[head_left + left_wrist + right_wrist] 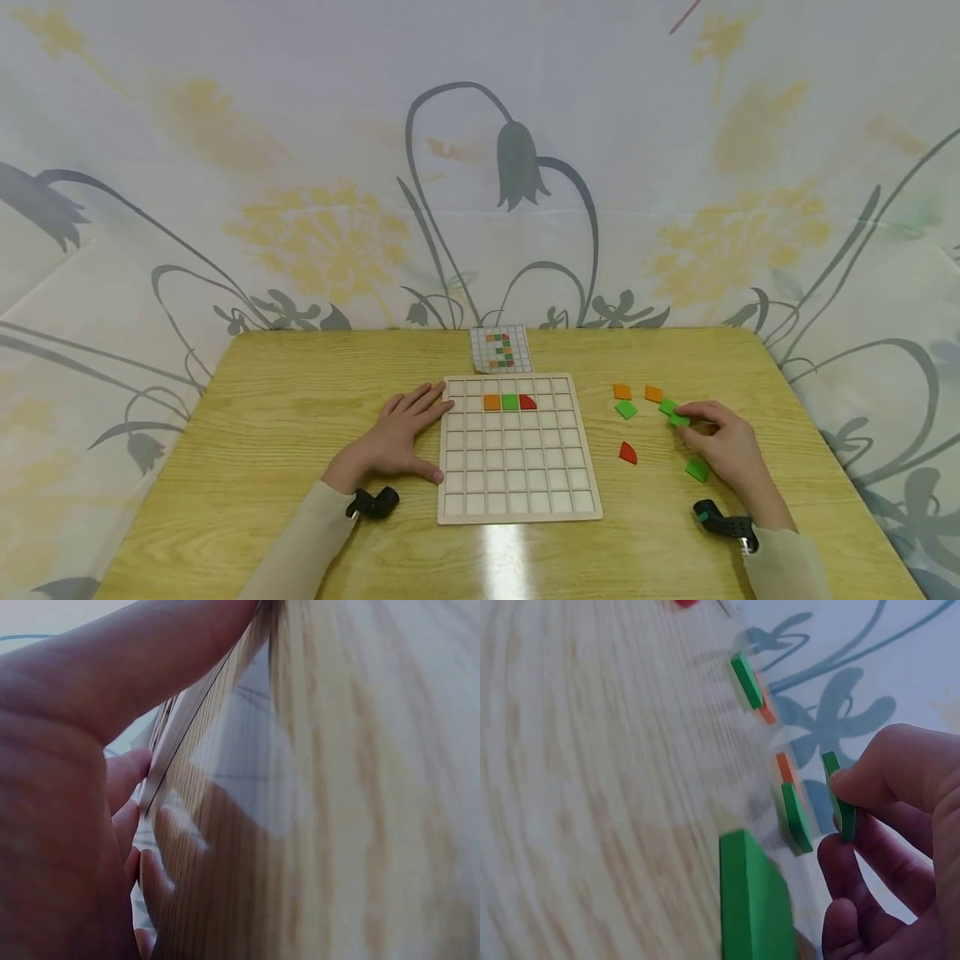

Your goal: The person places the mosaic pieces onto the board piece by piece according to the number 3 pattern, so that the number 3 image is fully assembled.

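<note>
My right hand (723, 442) pinches a green square tile (841, 799) between thumb and finger, raised off the table in the right wrist view. Close by lie another green tile (667, 407) and an orange tile (654, 393), with a further green tile (697, 470) below the hand. My left hand (397, 435) lies spread on the table, its fingertips and thumb at the left edge of a wooden grid board (514, 460). In one upper row of the board sit an orange square (491, 402), a green square (510, 402) and a red quarter-circle (528, 402), side by side.
A small pattern card (501, 350) lies behind the board. Between the board and my right hand are an orange tile (622, 391), a green tile (626, 409) and a red quarter-circle tile (628, 453). A patterned wall covering (517, 250) rises at the table's back edge.
</note>
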{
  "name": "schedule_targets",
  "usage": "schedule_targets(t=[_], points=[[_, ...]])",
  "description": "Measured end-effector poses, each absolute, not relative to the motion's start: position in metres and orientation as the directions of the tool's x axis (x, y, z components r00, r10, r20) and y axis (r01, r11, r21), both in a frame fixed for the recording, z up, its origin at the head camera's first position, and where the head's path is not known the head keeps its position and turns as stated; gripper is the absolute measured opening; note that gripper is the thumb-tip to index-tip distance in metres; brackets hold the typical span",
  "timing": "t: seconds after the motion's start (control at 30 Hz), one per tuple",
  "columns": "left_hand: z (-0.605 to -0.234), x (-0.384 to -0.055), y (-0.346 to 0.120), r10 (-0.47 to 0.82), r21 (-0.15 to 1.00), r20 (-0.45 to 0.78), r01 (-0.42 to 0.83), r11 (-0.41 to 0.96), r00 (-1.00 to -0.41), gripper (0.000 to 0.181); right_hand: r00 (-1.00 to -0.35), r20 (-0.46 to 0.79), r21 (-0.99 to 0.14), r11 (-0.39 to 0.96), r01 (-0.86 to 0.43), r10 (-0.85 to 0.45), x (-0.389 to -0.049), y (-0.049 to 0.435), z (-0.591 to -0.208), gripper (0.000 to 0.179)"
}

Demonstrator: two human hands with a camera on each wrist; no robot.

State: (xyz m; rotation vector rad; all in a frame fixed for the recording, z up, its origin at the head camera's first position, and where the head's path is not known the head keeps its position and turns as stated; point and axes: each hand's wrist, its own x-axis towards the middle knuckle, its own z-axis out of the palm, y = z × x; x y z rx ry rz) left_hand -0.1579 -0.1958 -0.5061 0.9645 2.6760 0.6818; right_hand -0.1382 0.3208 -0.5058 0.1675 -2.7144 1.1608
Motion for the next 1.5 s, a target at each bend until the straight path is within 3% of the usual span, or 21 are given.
schedule_targets(t=[0.8, 1.07, 1.5], points=[[-0.504, -0.156, -0.197, 0.644, 0.509, -0.010, 0.550, 0.662, -0.765, 0.110, -0.925, 0.300, -0.654, 0.656, -0.377, -0.233, -0.138, 0.261, -0.501, 0.022], [-0.503, -0.157, -0.196, 0.644, 0.503, -0.019, 0.549, 0.667, -0.765, 0.110, -0.865, 0.353, -0.640, 0.582, -0.502, -0.357, -0.144, 0.233, -0.507, 0.023], [-0.506, -0.158, -0.195, 0.645, 0.501, -0.031, 0.546, 0.672, -0.764, 0.112, -0.855, 0.285, -0.711, 0.502, -0.492, -0.434, -0.154, 0.182, -0.501, 0.017]])
